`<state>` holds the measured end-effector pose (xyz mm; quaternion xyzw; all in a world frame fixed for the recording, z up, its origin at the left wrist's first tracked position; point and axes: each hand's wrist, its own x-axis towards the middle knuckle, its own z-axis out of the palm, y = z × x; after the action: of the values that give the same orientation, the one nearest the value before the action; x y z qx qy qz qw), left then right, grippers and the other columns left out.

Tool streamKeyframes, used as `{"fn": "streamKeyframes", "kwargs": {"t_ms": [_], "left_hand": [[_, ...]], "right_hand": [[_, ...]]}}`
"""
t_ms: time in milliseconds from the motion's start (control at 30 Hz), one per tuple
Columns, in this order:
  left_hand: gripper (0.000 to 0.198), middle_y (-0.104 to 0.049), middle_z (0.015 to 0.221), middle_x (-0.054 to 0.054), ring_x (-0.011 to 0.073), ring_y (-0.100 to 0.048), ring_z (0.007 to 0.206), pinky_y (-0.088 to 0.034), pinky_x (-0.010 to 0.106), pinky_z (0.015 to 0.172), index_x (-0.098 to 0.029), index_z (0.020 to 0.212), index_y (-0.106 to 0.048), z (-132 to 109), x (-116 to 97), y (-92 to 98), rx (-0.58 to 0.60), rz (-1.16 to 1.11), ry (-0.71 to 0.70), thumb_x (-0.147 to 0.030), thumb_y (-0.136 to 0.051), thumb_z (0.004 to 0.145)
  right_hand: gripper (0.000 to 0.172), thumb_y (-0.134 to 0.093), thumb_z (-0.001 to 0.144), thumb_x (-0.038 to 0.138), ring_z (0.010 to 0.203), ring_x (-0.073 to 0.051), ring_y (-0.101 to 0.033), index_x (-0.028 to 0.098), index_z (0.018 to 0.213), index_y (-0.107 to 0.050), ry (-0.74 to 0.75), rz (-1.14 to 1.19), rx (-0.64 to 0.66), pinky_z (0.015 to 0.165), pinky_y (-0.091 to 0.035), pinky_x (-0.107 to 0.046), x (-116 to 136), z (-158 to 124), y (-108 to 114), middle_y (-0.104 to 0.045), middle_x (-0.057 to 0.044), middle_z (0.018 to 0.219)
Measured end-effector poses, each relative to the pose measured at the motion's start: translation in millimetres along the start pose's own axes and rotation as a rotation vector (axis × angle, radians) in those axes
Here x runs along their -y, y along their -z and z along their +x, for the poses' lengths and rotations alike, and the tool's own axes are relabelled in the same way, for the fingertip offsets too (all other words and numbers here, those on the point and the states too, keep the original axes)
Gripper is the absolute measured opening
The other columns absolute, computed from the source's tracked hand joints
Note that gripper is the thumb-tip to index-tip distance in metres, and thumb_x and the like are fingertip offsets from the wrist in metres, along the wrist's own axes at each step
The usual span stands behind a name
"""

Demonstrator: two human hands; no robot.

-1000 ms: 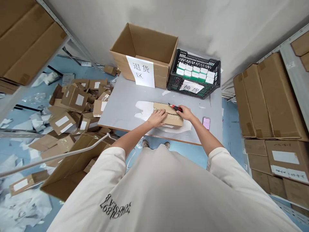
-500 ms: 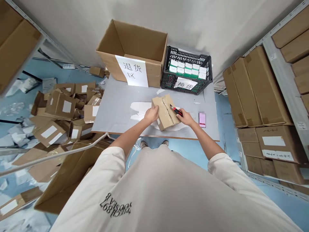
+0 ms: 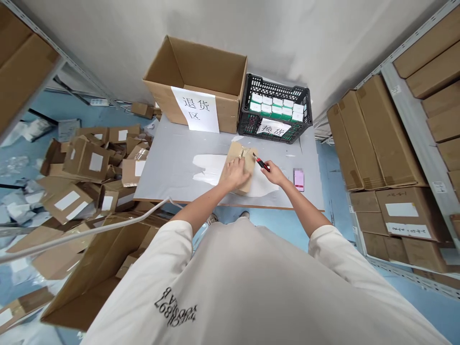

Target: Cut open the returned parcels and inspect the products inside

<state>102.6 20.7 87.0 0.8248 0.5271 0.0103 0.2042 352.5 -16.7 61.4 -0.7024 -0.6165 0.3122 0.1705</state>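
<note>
The small box (image 3: 250, 162) has swung round under you: a second ago it lay crossways on the bench (image 3: 163, 165), and half a second ago you had it by its left side, tipped and part-turned. Now its length runs away from you, near the front edge of the bench over the white patch (image 3: 209, 162). Your left hand (image 3: 235, 173) has shifted from that side to the top – it lies spread and palm down, fingers toward the far end, pressing rather than gripping, as far as you can judge. Your right hand (image 3: 275, 173) is closed round the knife (image 3: 263, 165), now just right of the box, with the blade pointing up and left to the box's far right corner; whether the tip touches the cardboard you cannot tell.

For the work in hand, the turn seems to have put a taped end on the far side, with the spread hand steadying the box. Your left fingers hide part of the seam, so how much is cut cannot be read – and they sit near the blade, which looks like the main risk. The phone (image 3: 298, 180) lies apart, right of the knife.
</note>
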Motion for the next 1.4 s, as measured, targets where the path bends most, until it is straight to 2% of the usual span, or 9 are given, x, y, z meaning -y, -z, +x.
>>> {"fn": "streamKeyframes", "kwargs": {"t_ms": [167,400,467,600,800,967,1067,1233,1400], "left_hand": [[0.11,-0.035,0.184,0.031,0.05,-0.04,0.165,-0.032,0.063,0.133,-0.015,0.183,-0.027,0,-17,-11.7,0.105,0.087,-0.008,-0.049,-0.081,0.094],[0.124,-0.034,0.183,0.029,0.0517,-0.038,0.166,-0.031,0.068,0.131,-0.025,0.184,-0.024,1,23,-5.9,0.261,0.123,-0.169,-0.034,-0.089,0.079],[0.12,-0.035,0.183,0.026,0.0496,-0.035,0.168,-0.027,0.07,0.133,-0.03,0.183,-0.028,0,40,-0.4,0.278,0.13,-0.293,-0.029,-0.086,0.078],[0.116,-0.041,0.181,0.021,0.0421,-0.033,0.17,-0.024,0.066,0.135,-0.033,0.181,-0.03,-1,61,10.4,0.319,0.161,-0.476,-0.019,-0.08,0.077],[0.094,-0.055,0.168,0.024,0.0445,-0.053,0.155,-0.032,0.06,0.131,-0.024,0.176,-0.039,0,49,13.1,0.246,0.156,-0.362,-0.038,-0.079,0.092],[0.091,-0.057,0.168,0.023,0.0428,-0.055,0.155,-0.03,0.06,0.132,-0.023,0.171,-0.043,1,37,14.6,0.281,0.171,-0.349,-0.034,-0.084,0.091],[0.092,-0.055,0.168,0.024,0.0422,-0.054,0.157,-0.029,0.062,0.133,-0.022,0.17,-0.043,4,31,14.9,0.298,0.175,-0.312,-0.03,-0.086,0.089],[0.088,-0.056,0.162,0.024,0.0417,-0.056,0.154,-0.026,0.059,0.135,-0.018,0.162,-0.051,7,21,15.8,0.306,0.219,-0.285,-0.029,-0.091,0.084],[0.081,-0.056,0.16,0.025,0.0429,-0.06,0.15,-0.022,0.061,0.137,-0.017,0.157,-0.057,5,21,13.8,0.279,0.233,-0.296,-0.029,-0.091,0.085]], "right_hand": [[0.045,-0.064,0.101,0.054,0.11,-0.031,-0.072,0.02,0.131,-0.066,-0.02,0.054,-0.012,0.109,-0.058,-0.05,-6,9,-3,-0.075,-0.018,0.138],[0.042,-0.073,0.094,0.057,0.14,-0.035,-0.064,0.026,0.122,-0.068,-0.007,0.258,-0.087,0.121,-0.053,-0.054,-13,17,-20,-0.073,-0.014,0.143],[0.043,-0.075,0.092,0.06,0.14,-0.034,-0.064,0.027,0.119,-0.067,-0.004,0.35,-0.062,0.119,-0.054,-0.052,-10,17,-24,-0.075,-0.013,0.14],[0.047,-0.077,0.09,0.066,0.115,-0.028,-0.072,0.027,0.111,-0.061,-0.032,0.518,0.05,0.104,-0.059,-0.043,2,16,-33,-0.078,-0.008,0.115],[0.05,-0.083,0.087,0.068,0.095,-0.024,-0.073,0.028,0.108,-0.06,-0.128,0.629,0.108,0.092,-0.061,-0.039,11,0,-35,-0.076,0.0,0.091],[0.044,-0.089,0.091,0.056,0.103,-0.024,-0.081,0.027,0.112,-0.063,-0.218,0.803,0.224,0.093,-0.066,-0.039,3,-21,-20,-0.085,-0.008,0.111],[0.036,-0.086,0.095,0.051,0.095,-0.021,-0.081,0.026,0.113,-0.068,-0.241,0.723,0.231,0.08,-0.065,-0.031,-5,-24,-5,-0.084,-0.008,0.113],[0.029,-0.075,0.105,0.05,0.069,-0.014,-0.07,0.021,0.1,-0.074,-0.181,0.429,0.201,0.06,-0.055,-0.023,-14,-16,21,-0.081,-0.005,0.091],[0.036,-0.078,0.102,0.057,0.064,-0.017,-0.072,0.022,0.114,-0.077,-0.03,0.29,0.264,0.061,-0.055,-0.027,-13,-10,37,-0.082,-0.004,0.088]]}}
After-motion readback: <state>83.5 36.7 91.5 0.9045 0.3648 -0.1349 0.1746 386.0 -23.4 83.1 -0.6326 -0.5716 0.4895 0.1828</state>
